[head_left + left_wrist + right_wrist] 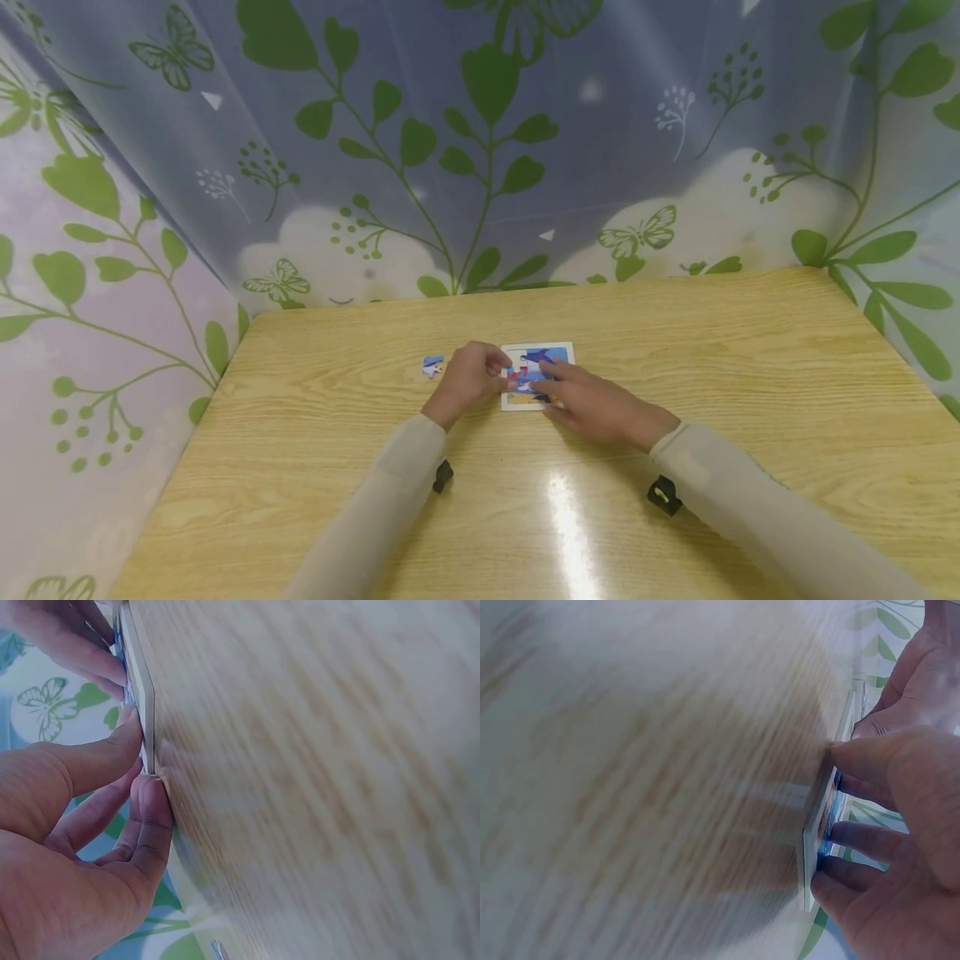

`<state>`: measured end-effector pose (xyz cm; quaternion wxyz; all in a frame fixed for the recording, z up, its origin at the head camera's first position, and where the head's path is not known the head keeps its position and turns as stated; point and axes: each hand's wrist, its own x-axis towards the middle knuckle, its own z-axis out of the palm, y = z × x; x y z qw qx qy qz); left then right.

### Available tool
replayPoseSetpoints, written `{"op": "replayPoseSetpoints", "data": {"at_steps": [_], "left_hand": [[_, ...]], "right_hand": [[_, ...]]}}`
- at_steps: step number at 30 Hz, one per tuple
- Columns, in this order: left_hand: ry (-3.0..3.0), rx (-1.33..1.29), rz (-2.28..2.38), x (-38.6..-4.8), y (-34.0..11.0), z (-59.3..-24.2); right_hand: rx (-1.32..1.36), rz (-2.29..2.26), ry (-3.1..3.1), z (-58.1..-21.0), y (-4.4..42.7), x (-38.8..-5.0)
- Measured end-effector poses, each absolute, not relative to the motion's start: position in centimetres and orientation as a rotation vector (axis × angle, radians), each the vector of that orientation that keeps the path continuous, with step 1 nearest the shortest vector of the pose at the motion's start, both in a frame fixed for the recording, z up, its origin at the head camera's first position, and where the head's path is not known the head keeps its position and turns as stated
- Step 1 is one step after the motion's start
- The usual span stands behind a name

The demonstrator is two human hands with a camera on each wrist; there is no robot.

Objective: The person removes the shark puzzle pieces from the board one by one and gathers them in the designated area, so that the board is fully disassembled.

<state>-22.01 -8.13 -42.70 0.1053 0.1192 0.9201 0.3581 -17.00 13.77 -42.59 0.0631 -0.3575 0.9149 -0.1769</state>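
A small jigsaw puzzle board with a pale frame and a blue sea picture with dolphins lies flat on the table. My left hand holds its left side, with the thumb on the board's edge and bent fingers by the corner. From the right, my right hand reaches over the board; its fairly straight fingers touch the picture, while the thumb is at the near edge. Fingers cover part of the picture. One loose puzzle piece, blue and white, lies left of my left hand.
The wooden table reaches back to a curtain printed with leaves and butterflies. More of this patterned cloth hangs at both sides. A bright reflection shows on the table in front of the board.
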Motion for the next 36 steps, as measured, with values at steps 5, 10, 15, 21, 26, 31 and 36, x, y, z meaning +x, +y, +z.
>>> {"op": "replayPoseSetpoints", "data": {"at_steps": [5, 10, 15, 21, 26, 31, 36], "left_hand": [[2.703, 0.35, 1.065, -22.08, -8.07, -42.65], [2.698, 0.369, 1.084, -22.12, -8.04, -42.52], [2.704, 0.364, 1.084, -22.26, -7.97, -42.69], [2.72, 0.342, 1.101, -22.05, -7.8, -42.68], [2.734, 0.355, 1.121, -21.87, -7.73, -42.53], [2.735, 0.357, 1.152, -21.78, -7.69, -42.51], [2.757, 0.331, 1.21, -21.69, -7.69, -42.66]], "right_hand": [[-1.08, -0.543, 2.765, -42.69, 13.83, -17.0], [-1.09, -0.549, 2.769, -42.75, 13.92, -17.01], [-1.083, -0.548, 2.76, -42.81, 13.89, -17.1], [-1.072, -0.55, 2.751, -42.71, 13.91, -17.04], [-1.067, -0.55, 2.754, -42.69, 13.93, -17.02], [-1.07, -0.556, 2.756, -42.86, 13.97, -17.1], [-1.08, -0.56, 2.756, -43.07, 13.98, -17.2]]}}
